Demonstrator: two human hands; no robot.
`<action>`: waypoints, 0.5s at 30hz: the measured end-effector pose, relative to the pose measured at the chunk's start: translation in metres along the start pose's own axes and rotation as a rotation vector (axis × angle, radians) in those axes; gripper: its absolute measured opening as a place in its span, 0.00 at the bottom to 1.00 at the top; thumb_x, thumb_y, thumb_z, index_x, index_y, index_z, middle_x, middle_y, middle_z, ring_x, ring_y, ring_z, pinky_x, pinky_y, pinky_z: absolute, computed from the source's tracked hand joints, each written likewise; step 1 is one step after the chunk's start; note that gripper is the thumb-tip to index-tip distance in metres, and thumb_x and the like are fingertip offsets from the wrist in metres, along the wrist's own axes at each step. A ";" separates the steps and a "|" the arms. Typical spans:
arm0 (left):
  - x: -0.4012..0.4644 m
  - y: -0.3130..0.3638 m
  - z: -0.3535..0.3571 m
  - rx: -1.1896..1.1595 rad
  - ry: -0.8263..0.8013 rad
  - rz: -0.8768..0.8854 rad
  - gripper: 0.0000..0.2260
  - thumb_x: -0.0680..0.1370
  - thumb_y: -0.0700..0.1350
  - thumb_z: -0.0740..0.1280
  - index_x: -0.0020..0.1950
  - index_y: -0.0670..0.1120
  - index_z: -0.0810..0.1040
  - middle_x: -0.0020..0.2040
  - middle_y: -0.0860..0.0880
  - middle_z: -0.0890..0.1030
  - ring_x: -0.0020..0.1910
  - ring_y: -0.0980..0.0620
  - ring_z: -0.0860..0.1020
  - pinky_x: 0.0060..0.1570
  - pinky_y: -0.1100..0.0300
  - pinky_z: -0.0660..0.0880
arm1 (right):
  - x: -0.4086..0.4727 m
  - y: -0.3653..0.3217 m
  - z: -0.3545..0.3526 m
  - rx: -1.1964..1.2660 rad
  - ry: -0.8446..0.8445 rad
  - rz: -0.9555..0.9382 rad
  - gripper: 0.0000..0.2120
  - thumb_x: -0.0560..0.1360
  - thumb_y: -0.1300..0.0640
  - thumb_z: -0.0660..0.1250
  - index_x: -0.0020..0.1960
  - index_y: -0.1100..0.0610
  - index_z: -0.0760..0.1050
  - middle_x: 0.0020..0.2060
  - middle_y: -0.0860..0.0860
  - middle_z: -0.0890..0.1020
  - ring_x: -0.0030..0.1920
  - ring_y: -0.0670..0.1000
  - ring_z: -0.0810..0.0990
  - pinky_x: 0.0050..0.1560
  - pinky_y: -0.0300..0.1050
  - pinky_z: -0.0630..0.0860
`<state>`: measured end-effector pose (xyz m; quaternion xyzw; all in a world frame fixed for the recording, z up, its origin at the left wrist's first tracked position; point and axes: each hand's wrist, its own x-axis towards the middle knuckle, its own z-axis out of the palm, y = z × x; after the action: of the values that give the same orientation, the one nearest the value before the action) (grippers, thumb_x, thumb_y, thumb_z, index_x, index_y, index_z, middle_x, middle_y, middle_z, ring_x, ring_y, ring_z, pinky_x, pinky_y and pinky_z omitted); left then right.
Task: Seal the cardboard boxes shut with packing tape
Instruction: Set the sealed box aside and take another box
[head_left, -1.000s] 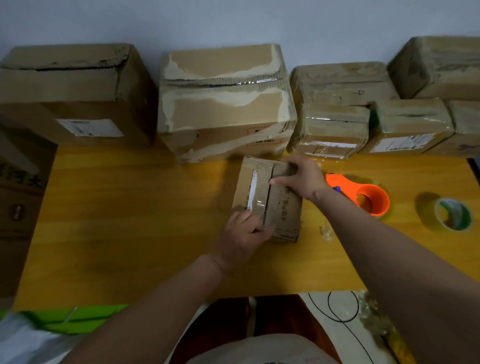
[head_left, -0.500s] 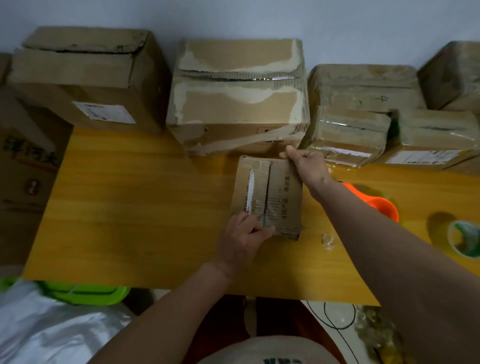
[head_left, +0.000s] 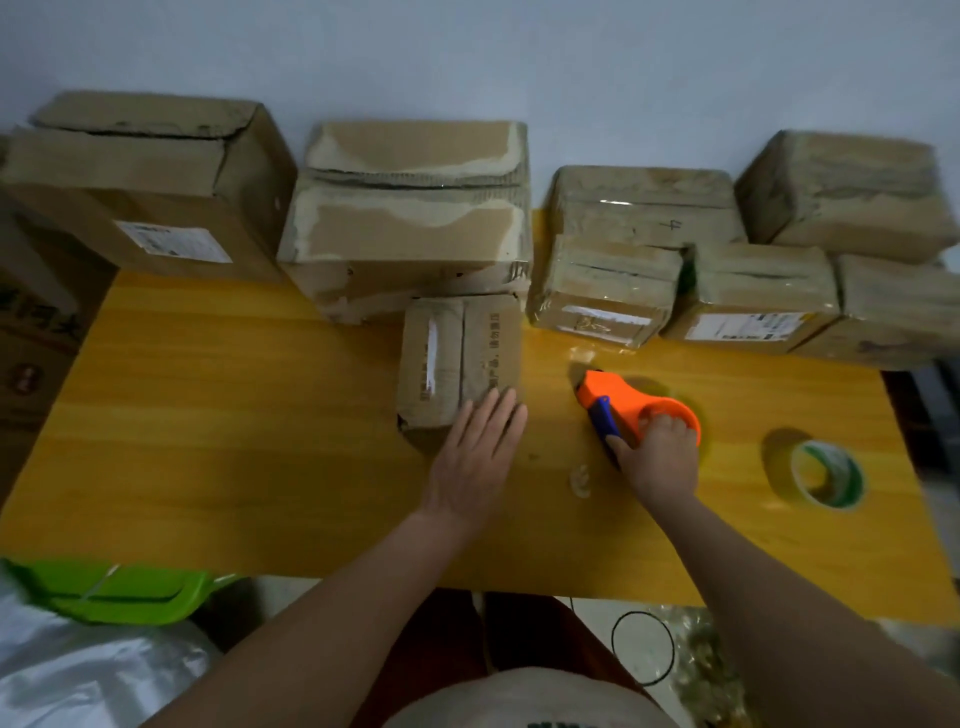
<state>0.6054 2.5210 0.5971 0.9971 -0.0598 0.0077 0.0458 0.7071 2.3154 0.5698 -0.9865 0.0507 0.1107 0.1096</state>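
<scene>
1. A small cardboard box (head_left: 460, 364) lies flat on the yellow table (head_left: 218, 415), just left of the frame's centre, its far end close against the big torn box (head_left: 410, 218) behind it. Its two top flaps meet along a centre seam, and I cannot tell whether fresh tape covers that seam.

2. The left hand (head_left: 475, 457) lies flat, fingers straight and close together, pressing on the near right corner of the small box to hold it down.

3. The right hand (head_left: 660, 452) is curled round the ring end of the orange tape dispenser (head_left: 623, 405), right of centre, with one finger along its blue part. The dispenser rests on the table, apart from the box, its nose aimed toward the upper left.

4. My reading: this is the pick-up step, with the box steadied and the tool gripped but no tape drawn yet.

5. The next move calls for lifting the dispenser across to one end of the seam, sticking the tape's free end down there, and pulling along the seam while the left hand shifts clear of the path yet holds the flaps shut.

6. A spare tape roll (head_left: 826, 480) with a green core lies at the right of the frame, well apart from the hand. More boxes line the wall across the upper frame, several wrapped in glossy tape.
</scene>
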 end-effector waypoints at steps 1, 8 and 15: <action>-0.001 0.001 0.000 0.019 -0.045 -0.054 0.33 0.71 0.38 0.62 0.76 0.44 0.57 0.76 0.42 0.64 0.75 0.44 0.60 0.73 0.44 0.53 | 0.003 0.001 -0.001 -0.070 -0.029 -0.043 0.25 0.71 0.45 0.72 0.56 0.64 0.74 0.54 0.62 0.79 0.57 0.62 0.74 0.59 0.52 0.67; 0.005 0.012 -0.028 -0.154 -0.221 -0.193 0.35 0.80 0.44 0.62 0.79 0.52 0.43 0.80 0.52 0.42 0.78 0.51 0.39 0.74 0.55 0.34 | 0.003 0.022 -0.020 0.177 -0.163 -0.093 0.13 0.73 0.57 0.72 0.53 0.63 0.76 0.46 0.62 0.82 0.50 0.64 0.80 0.45 0.52 0.73; 0.049 0.026 -0.074 -0.626 -0.016 -0.513 0.27 0.80 0.39 0.61 0.78 0.48 0.57 0.77 0.49 0.60 0.76 0.49 0.58 0.74 0.51 0.58 | -0.014 0.040 -0.071 0.735 -0.507 -0.406 0.11 0.71 0.69 0.71 0.50 0.57 0.82 0.45 0.50 0.85 0.46 0.46 0.82 0.48 0.39 0.76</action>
<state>0.6502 2.4968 0.6736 0.9176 0.1911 -0.0305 0.3473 0.7036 2.2616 0.6327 -0.8144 -0.1352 0.2987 0.4787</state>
